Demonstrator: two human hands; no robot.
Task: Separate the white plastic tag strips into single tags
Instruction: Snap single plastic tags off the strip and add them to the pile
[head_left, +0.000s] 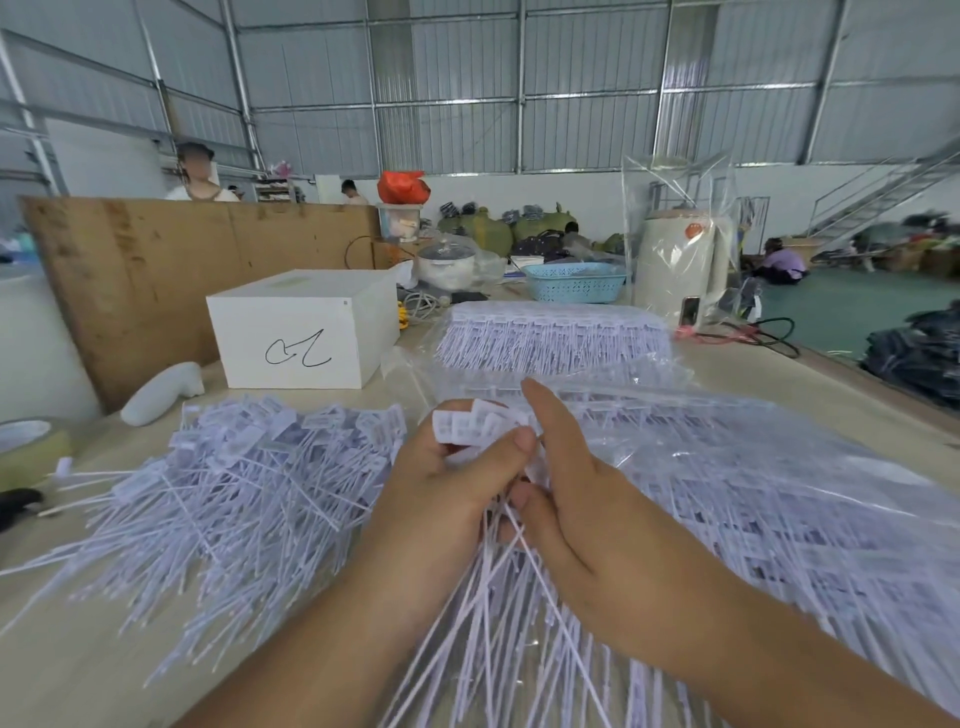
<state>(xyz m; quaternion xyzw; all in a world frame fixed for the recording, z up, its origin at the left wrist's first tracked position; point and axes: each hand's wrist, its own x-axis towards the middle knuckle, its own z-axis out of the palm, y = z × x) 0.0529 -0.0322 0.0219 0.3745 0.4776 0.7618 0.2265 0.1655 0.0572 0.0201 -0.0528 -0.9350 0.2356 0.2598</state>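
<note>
My left hand (441, 493) grips a bunch of white plastic tags (470, 423) by their heads, thumb pressed across them, their thin tails (498, 623) hanging toward me. My right hand (576, 493) sits right beside it with fingers straight against the same bunch and thumb tucked under. A loose pile of single tags (249, 483) covers the table to the left. Joined tag strips in clear plastic bags (753, 499) lie to the right, and another bagged stack of strips (550, 338) rests farther back.
A white box (306, 332) with black scribble stands behind the pile, a white handle-shaped object (163, 392) and tape roll (28, 447) at left. Blue basket (574, 283), white kettle (680, 262) in plastic and cables sit at the back. A wooden board (156, 270) leans behind; people work beyond.
</note>
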